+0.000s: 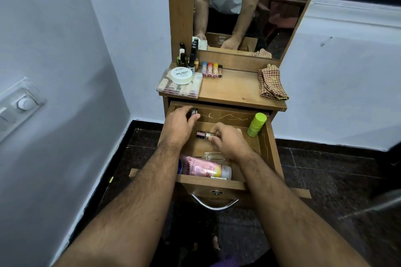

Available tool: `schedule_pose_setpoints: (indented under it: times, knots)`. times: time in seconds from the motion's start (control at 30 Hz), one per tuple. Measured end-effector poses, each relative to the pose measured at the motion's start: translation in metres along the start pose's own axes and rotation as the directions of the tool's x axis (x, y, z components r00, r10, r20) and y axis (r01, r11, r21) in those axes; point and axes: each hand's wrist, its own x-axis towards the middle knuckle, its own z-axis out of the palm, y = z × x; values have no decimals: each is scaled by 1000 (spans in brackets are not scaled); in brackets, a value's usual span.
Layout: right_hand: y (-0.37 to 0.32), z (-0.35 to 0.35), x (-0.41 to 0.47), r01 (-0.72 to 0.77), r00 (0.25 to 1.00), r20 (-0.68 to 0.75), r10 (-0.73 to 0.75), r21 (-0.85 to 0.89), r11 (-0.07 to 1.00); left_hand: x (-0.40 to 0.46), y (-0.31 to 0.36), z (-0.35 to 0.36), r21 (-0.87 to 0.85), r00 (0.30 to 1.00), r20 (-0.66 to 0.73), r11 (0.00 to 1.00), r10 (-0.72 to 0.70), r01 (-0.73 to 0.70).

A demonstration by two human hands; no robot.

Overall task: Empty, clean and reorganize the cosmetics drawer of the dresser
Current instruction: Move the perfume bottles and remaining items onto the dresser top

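Note:
The wooden drawer of the dresser is pulled out below me. My left hand grips a small dark bottle at the drawer's far left. My right hand pinches a pink nail polish bottle lying on its side in the middle. A green bottle leans in the far right corner. At the front lie a pink lotion bottle and a clear glass bottle.
On the dresser top stand several nail polish bottles, a row of small coloured tubes, a clear box with a white nail polish jar on it, and a checked cloth. A mirror rises behind.

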Motion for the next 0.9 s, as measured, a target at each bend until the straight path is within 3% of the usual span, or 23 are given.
schedule_pose_setpoints:
  times: [0.13,0.23,0.37,0.53,0.67,0.9]
  knots:
    - [7,-8,-4,-77,978,-162,129,293,953,-3,3,-1,23,999,52,1000,-13,12]
    - [14,-11,-7,-71,948,-224,228,548,834,-4,9,0,-17,996,86,1000,-17,19]
    - [17,-18,-6,-4,910,-305,282,672,740,-4,13,5,-165,994,113,986,-12,30]
    - [13,-29,-5,129,826,-456,330,724,678,0,24,13,-158,996,27,984,90,-84]
    - [11,-49,1,186,754,-578,312,643,743,8,54,7,-16,977,-122,984,176,-179]
    - [7,-88,53,125,801,-587,117,355,926,71,104,-10,104,977,-143,984,161,-147]
